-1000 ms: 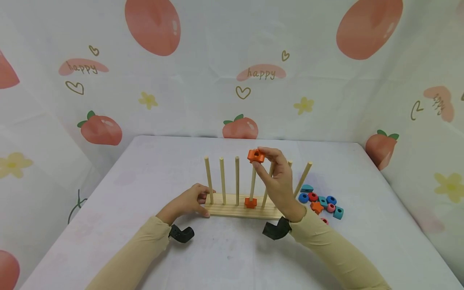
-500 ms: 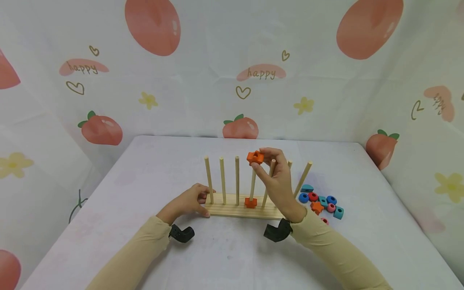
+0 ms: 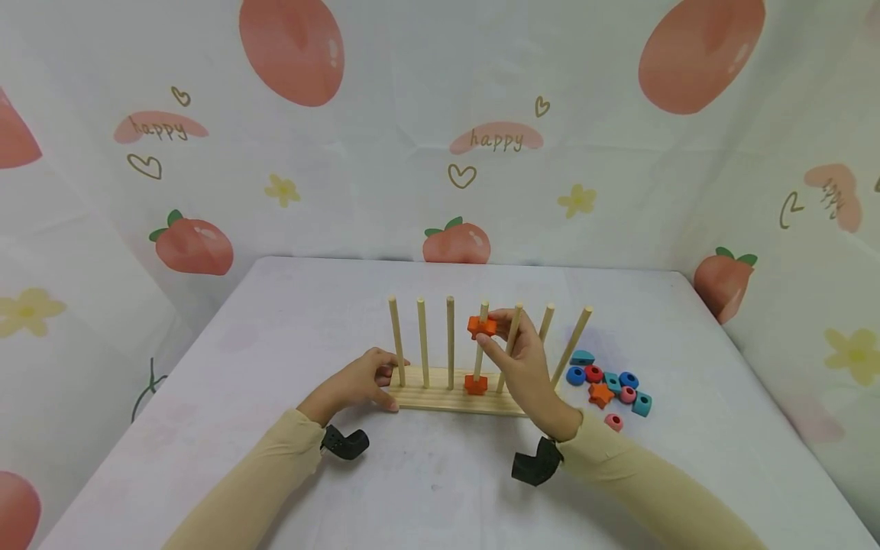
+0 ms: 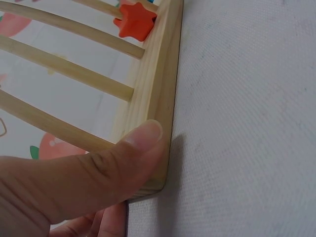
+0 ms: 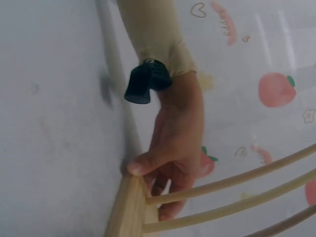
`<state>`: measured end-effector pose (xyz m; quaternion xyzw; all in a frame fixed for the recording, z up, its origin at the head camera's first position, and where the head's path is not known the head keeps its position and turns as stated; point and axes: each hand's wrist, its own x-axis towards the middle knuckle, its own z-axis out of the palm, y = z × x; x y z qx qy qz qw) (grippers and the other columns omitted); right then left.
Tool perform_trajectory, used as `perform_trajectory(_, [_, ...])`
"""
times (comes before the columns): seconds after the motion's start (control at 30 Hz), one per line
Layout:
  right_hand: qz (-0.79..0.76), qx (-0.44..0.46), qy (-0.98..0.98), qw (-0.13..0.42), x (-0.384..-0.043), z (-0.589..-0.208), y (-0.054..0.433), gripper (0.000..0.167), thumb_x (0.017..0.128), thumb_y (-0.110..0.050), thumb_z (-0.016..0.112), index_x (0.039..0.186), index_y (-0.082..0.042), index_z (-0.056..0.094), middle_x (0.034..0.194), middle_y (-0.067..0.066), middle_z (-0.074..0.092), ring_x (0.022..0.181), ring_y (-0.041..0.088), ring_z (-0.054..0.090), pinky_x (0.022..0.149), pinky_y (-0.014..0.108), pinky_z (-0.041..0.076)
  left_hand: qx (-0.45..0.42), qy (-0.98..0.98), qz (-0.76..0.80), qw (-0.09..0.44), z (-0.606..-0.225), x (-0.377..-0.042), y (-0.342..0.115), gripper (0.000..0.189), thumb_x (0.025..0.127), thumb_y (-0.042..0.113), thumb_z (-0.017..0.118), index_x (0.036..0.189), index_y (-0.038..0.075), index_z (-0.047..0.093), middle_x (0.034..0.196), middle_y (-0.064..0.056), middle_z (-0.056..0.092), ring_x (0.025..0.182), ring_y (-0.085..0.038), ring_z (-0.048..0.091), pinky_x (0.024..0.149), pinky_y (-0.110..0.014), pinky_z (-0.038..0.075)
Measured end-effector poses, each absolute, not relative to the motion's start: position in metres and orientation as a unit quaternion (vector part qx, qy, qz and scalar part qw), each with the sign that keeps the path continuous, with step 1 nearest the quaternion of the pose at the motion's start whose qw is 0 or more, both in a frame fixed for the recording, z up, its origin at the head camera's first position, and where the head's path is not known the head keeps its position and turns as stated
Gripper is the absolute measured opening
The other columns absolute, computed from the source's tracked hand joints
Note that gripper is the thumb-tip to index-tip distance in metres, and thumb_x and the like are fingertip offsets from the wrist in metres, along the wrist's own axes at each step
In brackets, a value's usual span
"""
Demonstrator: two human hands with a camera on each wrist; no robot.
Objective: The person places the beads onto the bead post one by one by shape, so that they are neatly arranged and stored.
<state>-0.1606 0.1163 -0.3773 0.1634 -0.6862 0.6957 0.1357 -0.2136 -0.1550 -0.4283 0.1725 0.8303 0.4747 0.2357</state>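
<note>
My left hand (image 3: 360, 384) grips the left end of a wooden peg rack's base (image 3: 440, 399), thumb on the near edge and fingers behind. In the left wrist view the thumb (image 4: 113, 168) presses on the base's corner. My right hand (image 3: 529, 370) pinches an orange star bead (image 3: 481, 327) between thumb and fingers. That bead sits around the upper part of the middle peg, whose tip (image 3: 484, 307) sticks out above it. At the foot of the same peg lies another orange star bead (image 3: 476, 385). The right wrist view shows the left hand (image 5: 173, 143) holding the base.
Several beads lie on the table right of the rack, among them an orange star (image 3: 601, 395), a blue ring (image 3: 576, 375), a teal half-round piece (image 3: 583, 357) and a pink bead (image 3: 614, 422). Bare pegs (image 3: 450, 344) stand on both sides of the middle one.
My right hand has lowered the star bead from the peg's top to a little way down, so the tip now shows above it. The left hand stays in place.
</note>
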Motion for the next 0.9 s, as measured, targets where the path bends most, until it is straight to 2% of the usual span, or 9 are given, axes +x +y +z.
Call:
perform_trajectory(0.3, [0.660,0.116,-0.738,0.072,-0.153,-0.410,0.121,0.031,0.091,-0.004,0.064,0.118,0.003,0.050,0.110,0.018,0.063,0.102,0.010,0.057,0.092,0.022,0.047,0.166,0.838,0.465,0.232,-0.430,-0.213,-0.155,0.071,0.063,-0.015,0.081,0.129,-0.005,0.055,0.124,-0.021,0.038,0.116,-0.031,0.057,0.087,-0.026,0.056])
perform_trajectory(0.67, [0.662,0.051,-0.748,-0.012,-0.152,-0.437,0.120,0.029,0.090,0.001,0.064,0.116,0.005,0.051,0.116,0.019,0.057,0.097,0.009,0.057,0.081,0.013,0.049,0.169,0.837,0.466,0.231,-0.428,-0.213,-0.155,0.072,0.063,-0.015,0.081,0.130,-0.008,0.053,0.124,-0.022,0.038,0.119,-0.036,0.055,0.091,-0.031,0.055])
perform_trajectory(0.9, [0.662,0.042,-0.748,-0.019,-0.152,-0.440,0.120,0.030,0.089,0.002,0.064,0.116,0.006,0.051,0.111,0.018,0.059,0.092,0.006,0.055,0.079,0.012,0.048,0.160,0.838,0.465,0.236,-0.425,-0.211,-0.155,0.072,0.064,-0.014,0.081,0.130,-0.006,0.054,0.125,-0.021,0.039,0.120,-0.035,0.054,0.092,-0.031,0.055])
